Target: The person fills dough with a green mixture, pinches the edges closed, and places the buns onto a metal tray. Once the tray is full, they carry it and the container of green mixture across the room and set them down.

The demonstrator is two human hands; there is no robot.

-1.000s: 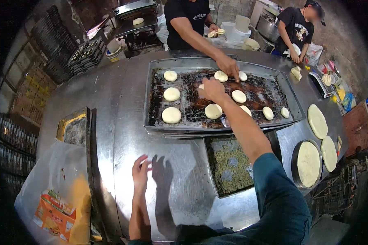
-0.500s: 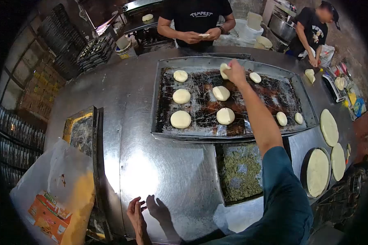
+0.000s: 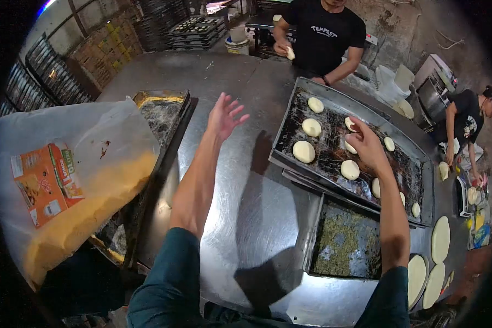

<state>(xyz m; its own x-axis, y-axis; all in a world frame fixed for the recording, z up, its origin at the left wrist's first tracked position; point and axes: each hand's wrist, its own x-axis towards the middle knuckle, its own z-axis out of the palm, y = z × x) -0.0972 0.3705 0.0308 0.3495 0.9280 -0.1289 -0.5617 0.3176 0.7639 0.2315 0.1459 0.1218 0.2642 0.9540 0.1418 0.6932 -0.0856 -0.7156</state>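
My right hand (image 3: 368,146) hovers over a large dark baking tray (image 3: 281,158), thumb and fingers apart beside two pale dough rounds of the middle row. One dough round (image 3: 350,124) lies by its fingertips; another is partly hidden under the hand. A third in that row, a filled-looking dough round (image 3: 350,169), sits nearer me. Along the tray's left side are three more, including a dough round (image 3: 304,152). Smaller dough pieces (image 3: 388,144) lie toward the right. Raised above the bare metal table (image 3: 224,180), my left hand (image 3: 226,117) is open and holds nothing.
A shallow pan (image 3: 311,257) with greenish crumbly filling stands before the tray. Flat dough discs (image 3: 441,239) lie at right. On the left, a plastic bag (image 3: 109,131) of yellow crumbs covers part of a narrow tray (image 3: 167,117). Two co-workers stand across the table, one holding dough.
My right hand has let go of the dough round, now lying at the back of the middle row. My left hand has risen and reached forward. The view has turned left.
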